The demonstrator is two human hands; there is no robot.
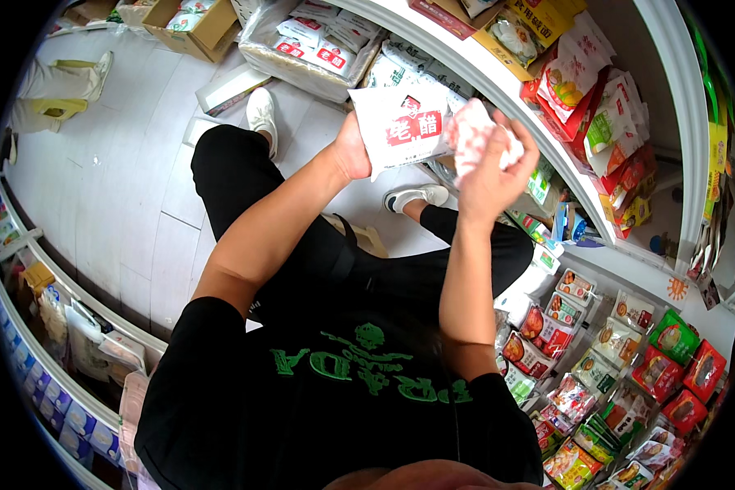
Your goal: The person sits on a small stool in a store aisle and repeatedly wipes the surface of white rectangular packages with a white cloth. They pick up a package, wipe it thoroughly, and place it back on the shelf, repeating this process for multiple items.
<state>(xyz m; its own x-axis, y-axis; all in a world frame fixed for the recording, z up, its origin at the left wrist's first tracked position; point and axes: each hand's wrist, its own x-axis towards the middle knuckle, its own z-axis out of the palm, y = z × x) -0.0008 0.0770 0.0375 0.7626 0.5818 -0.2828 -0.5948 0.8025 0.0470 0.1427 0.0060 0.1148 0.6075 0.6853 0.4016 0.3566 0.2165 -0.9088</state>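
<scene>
My left hand (pixel 354 149) holds a white plastic pouch of vinegar (pixel 407 128) by its side edge, with its red printed front facing up. Close to the pouch's other side, my right hand (pixel 496 162) grips a crumpled red-and-white cloth (pixel 473 136); whether the cloth touches the pouch I cannot tell. Beyond the hands, a plastic-lined box (pixel 294 72) holds several similar white pouches. More pouches with dark and green print (pixel 398 64) lie beside it, partly hidden behind the held one.
White shelving (pixel 527 116) with bagged food curves along the right. Hanging packets (pixel 548 331) fill a rack at lower right. A long carton (pixel 229 89) lies on the floor by my shoe. Another person's legs (pixel 61 82) show at upper left. Shelves (pixel 86 392) stand at lower left.
</scene>
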